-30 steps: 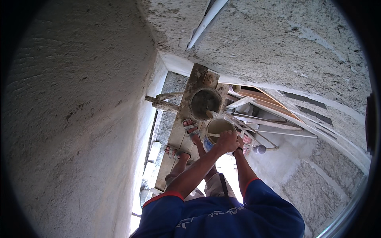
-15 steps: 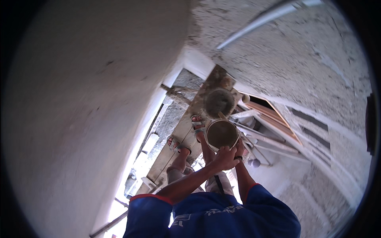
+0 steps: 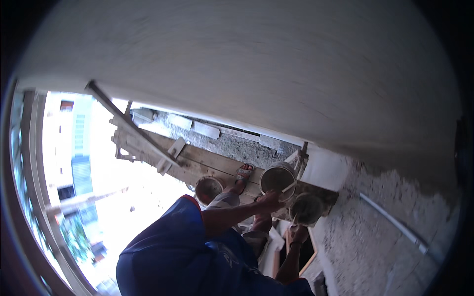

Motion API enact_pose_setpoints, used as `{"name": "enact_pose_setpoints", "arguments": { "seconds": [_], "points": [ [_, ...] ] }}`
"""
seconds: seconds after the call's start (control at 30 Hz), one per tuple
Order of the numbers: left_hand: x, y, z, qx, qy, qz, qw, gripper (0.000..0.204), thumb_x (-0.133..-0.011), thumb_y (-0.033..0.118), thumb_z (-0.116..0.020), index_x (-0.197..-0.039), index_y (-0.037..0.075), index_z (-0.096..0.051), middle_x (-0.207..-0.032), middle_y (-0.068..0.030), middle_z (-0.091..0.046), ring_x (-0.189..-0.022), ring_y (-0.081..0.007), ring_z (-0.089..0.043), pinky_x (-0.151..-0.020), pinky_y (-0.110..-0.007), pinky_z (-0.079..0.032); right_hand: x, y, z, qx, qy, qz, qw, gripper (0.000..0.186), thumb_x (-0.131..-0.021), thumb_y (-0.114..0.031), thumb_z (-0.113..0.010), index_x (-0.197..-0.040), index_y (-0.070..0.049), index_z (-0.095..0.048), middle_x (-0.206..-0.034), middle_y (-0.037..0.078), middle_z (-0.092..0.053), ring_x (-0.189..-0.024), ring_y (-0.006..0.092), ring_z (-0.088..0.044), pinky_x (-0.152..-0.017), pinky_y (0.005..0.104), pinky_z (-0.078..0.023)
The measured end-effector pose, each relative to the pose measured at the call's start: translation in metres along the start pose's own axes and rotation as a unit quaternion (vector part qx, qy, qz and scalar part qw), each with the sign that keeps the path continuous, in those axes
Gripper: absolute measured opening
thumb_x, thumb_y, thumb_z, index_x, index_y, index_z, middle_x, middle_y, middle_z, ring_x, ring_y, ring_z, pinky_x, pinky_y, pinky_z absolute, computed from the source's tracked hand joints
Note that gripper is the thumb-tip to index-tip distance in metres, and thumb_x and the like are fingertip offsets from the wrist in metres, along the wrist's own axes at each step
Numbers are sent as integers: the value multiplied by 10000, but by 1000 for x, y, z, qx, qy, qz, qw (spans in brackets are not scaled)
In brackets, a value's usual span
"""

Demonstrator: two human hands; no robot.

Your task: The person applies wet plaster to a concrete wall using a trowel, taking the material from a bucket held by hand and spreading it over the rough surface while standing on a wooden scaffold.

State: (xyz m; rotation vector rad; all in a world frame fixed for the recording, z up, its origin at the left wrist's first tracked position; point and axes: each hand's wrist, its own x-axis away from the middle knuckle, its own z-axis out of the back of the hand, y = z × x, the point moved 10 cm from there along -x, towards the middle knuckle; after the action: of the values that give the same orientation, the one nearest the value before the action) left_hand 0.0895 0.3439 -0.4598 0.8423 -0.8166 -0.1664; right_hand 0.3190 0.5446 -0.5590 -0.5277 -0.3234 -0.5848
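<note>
My left hand [image 3: 271, 200] is closed on a pale handle that crosses the rim of a pail [image 3: 276, 175] on my plank platform. My right hand [image 3: 298, 232] is closed around a wooden handle at the lower edge of a second, grey-stained bucket [image 3: 306, 207], near the platform's right end. Both hands are partly dim and blurred. My sandaled foot [image 3: 243, 173] stands on the planks left of the pail. A third round bucket [image 3: 209, 190] sits behind my leg.
The plank platform [image 3: 187, 163] runs beside a smooth wall [image 3: 247, 64], with a diagonal timber [image 3: 133, 128] across its left end. A bright drop with buildings and framing lies left and below. A rough wall at right carries a white pipe [image 3: 392, 222]. A wooden-framed opening [image 3: 308, 251] shows below.
My view has swung round, bringing the open side and a third bucket into sight. My hands, together on one pail earlier, are now apart at two buckets.
</note>
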Motion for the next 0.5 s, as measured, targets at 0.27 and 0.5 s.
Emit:
{"name": "enact_pose_setpoints", "arguments": {
  "seconds": [0.27,0.5],
  "points": [
    [-37,-135,152,130,225,0,966,231,-812,245,-592,-896,31,-613,-898,-187,-637,-866,-375,-629,-709,-456,-488,-6,22,20,321,-119,214,915,117,-775,-183,-611,-707,-90,-633,-623,112,-596,-603,291,-605,-578,428,-472],
    [1,-315,236,224,325,148,907,247,-801,264,-657,-940,62,-627,-886,-173,-660,-869,-334,-651,-723,-413,-497,-48,-38,62,-107,-171,-194,960,255,-704,-79,-611,-586,-66,-386,-555,-1,-362,-519,140,-371,-497,363,-328]
  ]
}}
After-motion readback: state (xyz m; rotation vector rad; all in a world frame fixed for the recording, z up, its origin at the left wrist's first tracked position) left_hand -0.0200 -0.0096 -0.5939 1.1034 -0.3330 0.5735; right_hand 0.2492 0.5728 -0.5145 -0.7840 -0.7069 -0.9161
